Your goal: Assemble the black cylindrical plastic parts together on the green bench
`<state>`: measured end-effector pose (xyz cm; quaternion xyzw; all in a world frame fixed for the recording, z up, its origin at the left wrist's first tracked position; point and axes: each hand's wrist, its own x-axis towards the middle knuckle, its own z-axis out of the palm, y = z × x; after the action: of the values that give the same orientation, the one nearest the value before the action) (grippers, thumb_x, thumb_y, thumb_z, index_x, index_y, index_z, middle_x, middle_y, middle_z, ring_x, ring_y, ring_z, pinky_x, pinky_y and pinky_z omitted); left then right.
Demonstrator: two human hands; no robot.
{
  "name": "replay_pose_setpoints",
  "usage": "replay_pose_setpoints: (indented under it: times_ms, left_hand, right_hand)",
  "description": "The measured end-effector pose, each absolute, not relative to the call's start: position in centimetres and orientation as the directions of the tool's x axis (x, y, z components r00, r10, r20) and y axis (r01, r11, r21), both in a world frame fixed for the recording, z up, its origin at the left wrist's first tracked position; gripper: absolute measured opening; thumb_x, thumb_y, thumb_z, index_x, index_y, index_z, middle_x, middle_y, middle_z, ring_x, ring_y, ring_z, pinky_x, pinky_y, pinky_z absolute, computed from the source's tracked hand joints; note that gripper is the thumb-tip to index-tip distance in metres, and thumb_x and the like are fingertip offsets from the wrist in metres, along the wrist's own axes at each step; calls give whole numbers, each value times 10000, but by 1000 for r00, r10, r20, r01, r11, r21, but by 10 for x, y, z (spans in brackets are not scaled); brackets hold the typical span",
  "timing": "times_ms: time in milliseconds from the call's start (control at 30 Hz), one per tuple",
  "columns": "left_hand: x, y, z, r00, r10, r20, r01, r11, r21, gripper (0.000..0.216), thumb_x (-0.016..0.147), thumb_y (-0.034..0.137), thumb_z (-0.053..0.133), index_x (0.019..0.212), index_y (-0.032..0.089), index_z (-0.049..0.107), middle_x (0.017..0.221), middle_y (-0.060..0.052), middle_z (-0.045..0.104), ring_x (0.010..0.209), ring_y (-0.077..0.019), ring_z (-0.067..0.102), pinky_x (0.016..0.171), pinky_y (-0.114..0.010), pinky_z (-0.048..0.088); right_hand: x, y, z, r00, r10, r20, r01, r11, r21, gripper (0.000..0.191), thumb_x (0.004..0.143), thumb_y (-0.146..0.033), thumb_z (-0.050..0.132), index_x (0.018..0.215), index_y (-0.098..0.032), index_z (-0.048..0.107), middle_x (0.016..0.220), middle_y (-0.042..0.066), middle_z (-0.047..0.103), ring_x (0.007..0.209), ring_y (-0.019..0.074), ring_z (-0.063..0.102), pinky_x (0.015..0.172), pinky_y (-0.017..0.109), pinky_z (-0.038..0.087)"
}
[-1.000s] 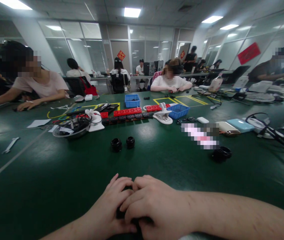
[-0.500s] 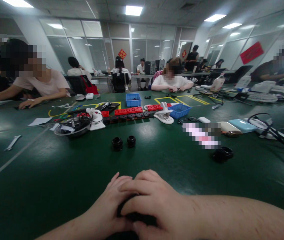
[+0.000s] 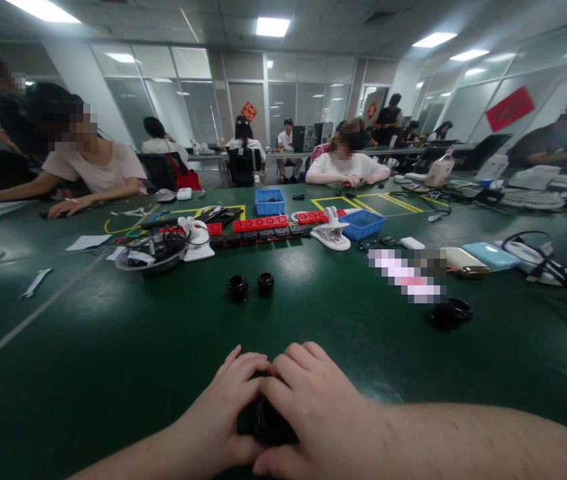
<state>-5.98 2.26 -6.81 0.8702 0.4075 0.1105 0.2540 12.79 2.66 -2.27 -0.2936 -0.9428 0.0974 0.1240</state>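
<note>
Wrench point(image 3: 36, 282) lies far left on table point(image 3: 88, 373), with bowl point(image 3: 152, 255) of cables behind it. Left hand point(image 3: 223, 417) is at the near edge, fingers curled shut on black part point(image 3: 267, 421). The part sits low centre, pinched between both hands just above the table and mostly hidden (looks round, can't confirm). Up-table and well apart are ring point(image 3: 238, 288) and second ring point(image 3: 266, 284), side by side. Right hand point(image 3: 316, 410) is closed over the part from the other side, fingertips meeting the left's. Big ring point(image 3: 450, 312) is far right.

Risk, as I judge it: the overlapping fingers block the person's view of the part. A twist with uneven grip could pop it loose, and it could roll across the smooth table toward the rings.
</note>
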Motion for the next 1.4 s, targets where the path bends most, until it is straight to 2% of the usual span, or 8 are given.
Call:
replay_pose_setpoints:
  times_ms: [400, 600, 767, 900, 1033, 1133, 1233, 1400]
  left_hand:
    - [-57, 21, -59, 625, 781, -16, 653, -511, 559, 567, 600, 361, 719, 1118, 255, 515, 1165, -43, 496, 1137, -268, 421, 1050, -538, 98]
    - [-55, 20, -59, 624, 781, -18, 660, -514, 548, 512, 575, 413, 736, 1045, 288, 575, 1126, -15, 508, 1100, -261, 446, 1037, -559, 99]
    - [-56, 19, -61, 640, 768, 7, 649, -545, 531, 507, 598, 446, 707, 1055, 273, 572, 1124, -28, 500, 1119, -266, 423, 1037, -551, 110]
    - [-57, 19, -63, 641, 767, 32, 640, -557, 530, 496, 580, 363, 718, 1038, 251, 567, 1088, -34, 506, 1099, -258, 436, 1037, -551, 102]
    - [-56, 18, -63, 634, 771, 56, 635, -561, 532, 506, 580, 347, 718, 1051, 252, 557, 1083, -35, 506, 1097, -261, 433, 1033, -554, 114]
    - [-56, 17, -60, 624, 779, 66, 632, -552, 544, 514, 578, 373, 732, 1046, 254, 558, 1064, -28, 513, 1068, -249, 453, 1034, -545, 121]
    - [-57, 16, -60, 606, 792, 72, 627, -531, 571, 547, 587, 389, 729, 1077, 237, 541, 1068, -34, 513, 1048, -237, 471, 1041, -528, 122]
    - [-59, 18, -66, 607, 793, 53, 624, -517, 586, 626, 582, 389, 722, 1142, 230, 492, 1111, -52, 511, 1097, -252, 441, 1046, -533, 102]
  right_hand:
    - [126, 27, -19, -884, 453, 116, 407, 867, -286, 245, 687, -295, 543, 902, -177, 548, 893, 20, 593, 803, 162, 442, 700, 308, 329]
    - [119, 29, -44, -889, 337, 311, 229, 914, -334, 248, 580, -247, 470, 802, -172, 554, 849, 2, 575, 734, 147, 398, 661, 301, 312]
    - [115, 31, -60, -864, 257, 432, 122, 941, -315, 162, 582, -262, 391, 658, -173, 503, 745, 0, 568, 688, 145, 385, 664, 323, 301]
    - [111, 30, -64, -810, 247, 532, 90, 948, -305, 135, 598, -256, 384, 624, -175, 488, 680, -8, 576, 689, 145, 408, 682, 334, 294]
    - [110, 29, -67, -792, 221, 569, 70, 959, -275, 177, 665, -321, 407, 593, -178, 482, 714, -18, 605, 749, 156, 432, 718, 348, 283]
    - [113, 29, -63, -806, 214, 552, 89, 965, -245, 255, 720, -398, 410, 651, -184, 531, 849, 2, 619, 796, 169, 443, 734, 361, 275]
    - [118, 29, -52, -784, 257, 565, 127, 958, -258, 348, 811, -431, 345, 880, -176, 572, 979, 45, 598, 845, 182, 452, 743, 358, 286]
    - [123, 31, -42, -752, 384, 536, 237, 916, -324, 506, 871, -524, 233, 1052, -151, 521, 1014, 73, 579, 838, 191, 455, 753, 364, 300]
